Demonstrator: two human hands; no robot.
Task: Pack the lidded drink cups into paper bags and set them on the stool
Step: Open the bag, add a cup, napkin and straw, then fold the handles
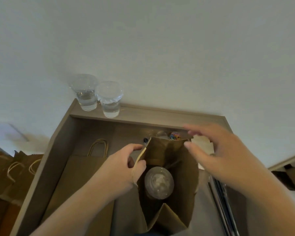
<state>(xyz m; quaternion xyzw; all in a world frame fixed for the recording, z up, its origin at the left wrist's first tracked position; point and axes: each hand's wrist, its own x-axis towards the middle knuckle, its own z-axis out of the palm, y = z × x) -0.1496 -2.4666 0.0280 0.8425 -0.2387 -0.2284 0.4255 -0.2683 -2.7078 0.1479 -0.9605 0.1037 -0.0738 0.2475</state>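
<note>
An open brown paper bag (162,150) stands on the desk before me, and a lidded clear cup (159,183) sits upright inside it. My left hand (124,165) pinches the bag's left rim and its pale handle. My right hand (216,155), blurred, hovers at the bag's right rim with fingers spread and holds nothing. Two more lidded clear cups, one on the left (85,94) and one on the right (110,100), both holding clear liquid, stand on the back ledge at the left.
A flat paper bag (78,178) with twine handles lies on the desk (61,142) to the left. Several packed bags (15,169) stand lower at the far left. A pot of coloured clips (174,136) sits behind the open bag. A wall rises behind.
</note>
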